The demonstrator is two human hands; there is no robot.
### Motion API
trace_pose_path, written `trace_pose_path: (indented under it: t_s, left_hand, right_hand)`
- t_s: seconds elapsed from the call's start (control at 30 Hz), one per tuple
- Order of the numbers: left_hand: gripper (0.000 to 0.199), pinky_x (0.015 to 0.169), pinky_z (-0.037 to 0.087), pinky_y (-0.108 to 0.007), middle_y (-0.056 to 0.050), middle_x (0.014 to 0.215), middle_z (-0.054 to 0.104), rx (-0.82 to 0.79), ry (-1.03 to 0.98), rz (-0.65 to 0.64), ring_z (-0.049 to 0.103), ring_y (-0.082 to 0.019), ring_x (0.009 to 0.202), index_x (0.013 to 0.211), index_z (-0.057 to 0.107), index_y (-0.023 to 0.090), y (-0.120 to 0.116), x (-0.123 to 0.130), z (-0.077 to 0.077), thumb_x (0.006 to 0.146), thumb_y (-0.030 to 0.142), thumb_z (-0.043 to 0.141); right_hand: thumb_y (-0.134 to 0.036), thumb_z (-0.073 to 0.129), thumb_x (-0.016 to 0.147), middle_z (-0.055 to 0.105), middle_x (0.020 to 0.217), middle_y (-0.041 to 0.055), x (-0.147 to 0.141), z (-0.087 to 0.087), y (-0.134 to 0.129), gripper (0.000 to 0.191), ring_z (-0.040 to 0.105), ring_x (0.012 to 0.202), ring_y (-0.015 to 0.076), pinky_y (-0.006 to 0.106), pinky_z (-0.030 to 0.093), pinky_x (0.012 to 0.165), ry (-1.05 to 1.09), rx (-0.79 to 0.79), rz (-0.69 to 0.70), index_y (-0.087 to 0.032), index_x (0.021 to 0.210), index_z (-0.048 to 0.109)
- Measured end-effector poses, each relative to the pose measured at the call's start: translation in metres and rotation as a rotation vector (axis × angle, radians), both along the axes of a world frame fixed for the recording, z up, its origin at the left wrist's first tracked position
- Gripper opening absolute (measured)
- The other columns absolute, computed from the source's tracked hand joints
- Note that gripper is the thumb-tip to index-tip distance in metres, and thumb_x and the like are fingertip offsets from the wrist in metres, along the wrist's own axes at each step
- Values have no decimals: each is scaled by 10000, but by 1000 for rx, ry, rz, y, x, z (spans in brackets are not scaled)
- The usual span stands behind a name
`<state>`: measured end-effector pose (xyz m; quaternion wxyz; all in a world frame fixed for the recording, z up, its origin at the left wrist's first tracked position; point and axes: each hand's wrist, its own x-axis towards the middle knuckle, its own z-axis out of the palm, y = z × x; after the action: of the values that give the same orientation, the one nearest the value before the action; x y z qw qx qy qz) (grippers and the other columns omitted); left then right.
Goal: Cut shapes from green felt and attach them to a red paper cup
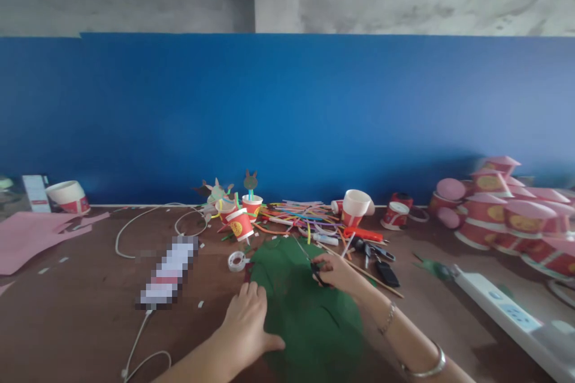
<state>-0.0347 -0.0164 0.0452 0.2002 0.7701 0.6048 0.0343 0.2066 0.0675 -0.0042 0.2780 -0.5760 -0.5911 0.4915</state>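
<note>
Roughly mid-table, a large green sheet (pixel 305 317) lies flat on the brown table (pixel 81 335), its lower edge cut off by the bottom of the view. The left hand (pixel 245 326) sits at the sheet's 8 o'clock edge, its grip wide and palm down, apparently pinning the sheet so it cannot slide. At 1 o'clock from the sheet's middle, the right hand (pixel 335 272) closes its grip narrowly around black-handled scissors (pixel 320 272), whose thin blades (pixel 302 250) angle toward 11 o'clock. The fingers partly hide the handles, and whether the blades bite into the sheet is hard to make out.

Just beyond the sheet, at 11 o'clock, a roll of clear tape (pixel 237 261) sits within easy reach. Farther out at 12 o'clock, a tangle of coloured pipe cleaners (pixel 291 218) spreads beside red paper cups (pixel 240 224), with keys (pixel 372 253) at 1 o'clock. Stacked red cup crafts (pixel 507 218) crowd the table's far 2 o'clock corner, partly cut off by the view's edge. At 9 o'clock, a pixelated object (pixel 168 272) cannot be identified, and a white cable (pixel 135 341) runs from it toward the bottom of the view.
</note>
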Motion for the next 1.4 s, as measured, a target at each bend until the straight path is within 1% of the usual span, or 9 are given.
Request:
trace_pose_path:
  t_s: [0.23,0.33,0.43,0.57,0.67,0.7,0.87,1.03,1.4]
  left_hand:
    - [350,699,398,-316,-75,858,572,-92,-129,49,535,-260,845,812,556,151,7,8,-11,521,259,717]
    - [303,618,393,-265,-21,759,598,-212,-395,99,558,-201,717,872,568,167,15,5,-16,578,177,643]
    - [221,631,415,-253,-23,812,628,-176,-776,134,567,-193,752,887,606,173,28,2,-15,678,241,584]
    - [268,607,463,-256,-40,883,638,17,-1039,234,576,-211,802,929,621,176,50,4,-9,724,342,569]
    - [385,587,502,-265,-55,1100,601,75,-1174,297,580,-230,892,1080,579,194,64,9,-13,725,344,579]
    - [417,591,510,-271,-59,1160,577,82,-1208,310,578,-237,920,1114,564,198,68,11,-16,725,345,583]
    - [457,805,484,-341,-71,1255,527,93,-1275,284,530,-262,1073,1183,525,201,72,13,-35,756,357,574]
    - [423,1043,275,-376,-62,1280,514,118,-1244,137,418,-236,1213,1190,530,198,67,13,-40,778,293,556]
    - [638,1040,271,-342,-76,1452,251,-13,-1245,159,346,-253,1265,1339,318,212,68,11,-46,760,307,567]
  right_hand:
    - [-166,626,581,497,492,-70,-2,7,-11,342,450,436,78,188,314,409,21,43,4,-128,916,572]
    - [-226,675,569,478,520,-73,-3,15,-16,349,464,479,89,202,334,446,123,117,-30,-147,888,556]
    - [-341,695,621,495,559,-60,1,33,-26,366,494,519,103,207,338,471,297,157,-25,-175,894,515]
    - [-441,687,670,599,678,8,10,57,-41,416,576,612,131,209,364,516,489,60,303,-186,937,495]
    - [-508,731,584,646,738,58,13,59,-43,563,623,648,173,221,401,524,459,-180,611,-166,970,505]
    - [-503,741,568,648,745,60,12,56,-41,578,628,645,172,217,407,518,424,-237,643,-157,971,512]
    - [-489,751,554,617,692,9,-1,43,-22,549,610,630,134,186,409,509,341,-194,527,-153,911,506]
    - [-513,661,674,597,672,-4,-21,35,-22,462,594,605,118,181,396,497,335,-122,452,-152,918,507]
    - [-530,615,716,567,602,-27,-28,13,-28,437,548,470,83,144,306,374,364,-64,291,-153,908,503]
